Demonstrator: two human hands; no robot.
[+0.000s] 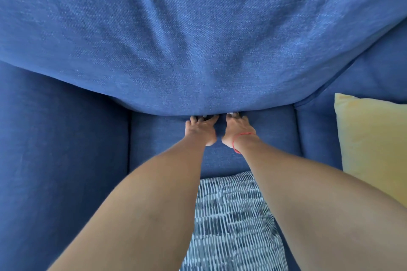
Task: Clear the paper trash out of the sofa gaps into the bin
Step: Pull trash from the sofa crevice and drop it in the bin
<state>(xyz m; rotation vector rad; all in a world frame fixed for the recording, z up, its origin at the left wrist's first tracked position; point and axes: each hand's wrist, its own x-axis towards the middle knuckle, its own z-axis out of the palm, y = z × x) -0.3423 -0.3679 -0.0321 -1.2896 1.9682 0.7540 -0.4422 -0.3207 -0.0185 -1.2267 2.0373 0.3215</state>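
Head view: two hands, left (200,131) and right (236,128), side by side, fingertips hidden under one blue cushion (198,39) at 12 o'clock; grip can't tell. Two pillows: yellow (372,138) at 3, patterned (231,222) at 6.

I'm getting bright, even daylight; the big blue cushion (198,39) is bulging from wide-angle distortion, shadow is pooling beneath its edge, and the near forearms are looking slightly soft.

One blue sofa (66,160). One large blue back cushion (198,39). Two loose pillows: one yellow pillow (370,138), one patterned pillow (231,226) in white and dark grey dashes. Two bare hands: left hand (201,130), right hand (236,127). One red thread bracelet (237,138). Paper trash: none countable with certainty.
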